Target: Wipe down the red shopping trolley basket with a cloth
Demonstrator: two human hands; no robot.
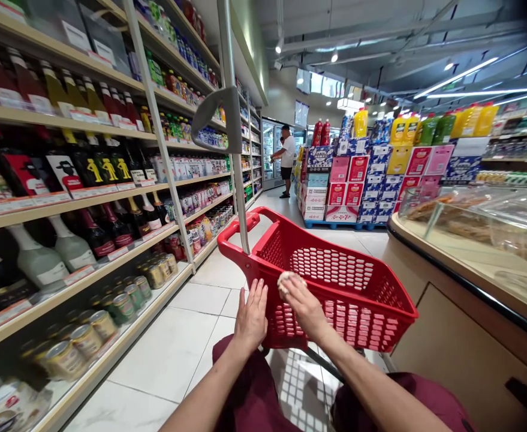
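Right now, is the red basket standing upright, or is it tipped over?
Upright: the red basket has its open top facing up, and a grey pole rises from one end.

- The shopping cart (339, 294) is standing on the floor (168, 354) between the shelves (110, 129) at left and the tabletop (465, 255) at right.
- A cloth (285, 282) is lying between the right hand (307, 309) and the cart, right of the left hand (252, 315).
- Cartons (353, 186) are standing beyond the cart, carrying juice bottles (411, 129).
- A person (286, 153) is standing left of the cartons.
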